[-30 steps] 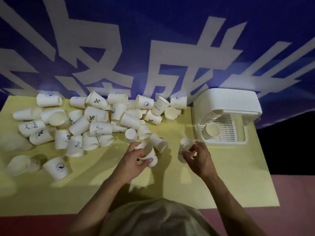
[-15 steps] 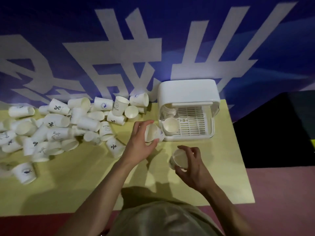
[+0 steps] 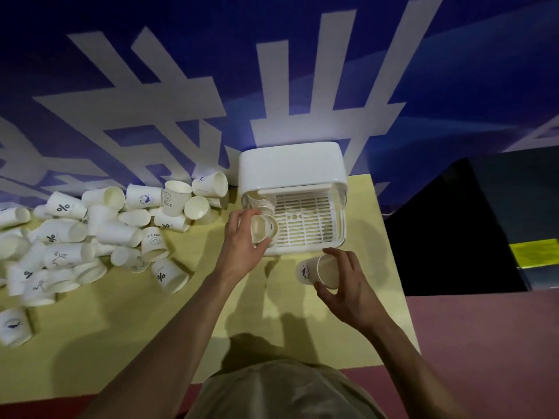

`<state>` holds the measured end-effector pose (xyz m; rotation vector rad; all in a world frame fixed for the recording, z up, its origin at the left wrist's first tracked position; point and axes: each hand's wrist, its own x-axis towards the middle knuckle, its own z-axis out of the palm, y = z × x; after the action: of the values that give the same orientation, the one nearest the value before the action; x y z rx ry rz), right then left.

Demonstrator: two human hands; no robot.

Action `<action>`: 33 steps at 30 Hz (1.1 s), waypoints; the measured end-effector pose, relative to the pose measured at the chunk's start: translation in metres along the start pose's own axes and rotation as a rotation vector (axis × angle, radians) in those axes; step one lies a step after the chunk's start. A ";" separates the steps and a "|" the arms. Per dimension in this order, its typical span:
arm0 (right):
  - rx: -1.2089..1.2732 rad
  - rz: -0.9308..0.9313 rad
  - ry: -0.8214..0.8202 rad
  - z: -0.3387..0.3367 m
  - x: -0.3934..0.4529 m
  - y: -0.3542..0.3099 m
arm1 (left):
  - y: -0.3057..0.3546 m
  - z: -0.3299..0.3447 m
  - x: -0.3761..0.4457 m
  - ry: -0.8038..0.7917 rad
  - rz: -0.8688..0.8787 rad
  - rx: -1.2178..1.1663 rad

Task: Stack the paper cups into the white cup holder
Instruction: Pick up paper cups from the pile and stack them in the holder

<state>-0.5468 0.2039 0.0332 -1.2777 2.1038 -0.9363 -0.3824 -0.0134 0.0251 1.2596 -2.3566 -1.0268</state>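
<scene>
Your right hand (image 3: 348, 293) grips a white paper cup (image 3: 320, 272) just before the white plastic cup holder (image 3: 292, 173). Your left hand (image 3: 242, 246) curls round another paper cup (image 3: 262, 230) at the holder's left front, on the nested stack. Loose cups (image 3: 99, 234) lie heaped farther left on the yellow table (image 3: 121, 328).

The cup holder (image 3: 292, 164) was plain white, its slotted tray off-white. At the left of the frame the paper cups (image 3: 99, 234) were white with dark blue prints: percent signs, "HELLO" faces and small whale-like figures. The table (image 3: 127, 334) was pale yellow, edged by dull pink floor (image 3: 484, 343). Across the top, the banner (image 3: 151, 55) was deep blue with large white characters.
</scene>
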 end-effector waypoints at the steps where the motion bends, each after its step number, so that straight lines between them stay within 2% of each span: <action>1: 0.003 0.011 0.004 -0.001 -0.001 0.003 | -0.004 0.005 0.002 -0.025 -0.014 0.016; 7: 0.012 0.062 0.009 -0.003 -0.005 0.018 | -0.030 0.031 0.017 -0.253 -0.141 0.212; 14: 0.021 0.071 0.025 -0.001 0.016 0.002 | -0.029 0.022 0.031 -0.341 -0.219 0.164; 18: -0.014 -0.051 0.013 0.005 0.050 -0.032 | -0.030 0.007 0.008 -0.276 -0.194 0.023; 23: -0.125 -0.170 -0.014 0.029 0.095 -0.063 | -0.062 -0.023 -0.039 -0.183 -0.213 -0.021; 28: -0.371 -0.128 -0.168 0.064 0.120 -0.061 | -0.110 -0.059 -0.075 0.007 -0.293 0.057; 33: -0.490 -0.077 -0.280 0.085 0.131 -0.056 | -0.149 -0.075 -0.091 0.151 -0.513 0.090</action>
<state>-0.5121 0.0427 0.0141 -1.6259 2.1356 -0.2427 -0.1980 -0.0286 -0.0182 1.9653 -2.0288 -0.9198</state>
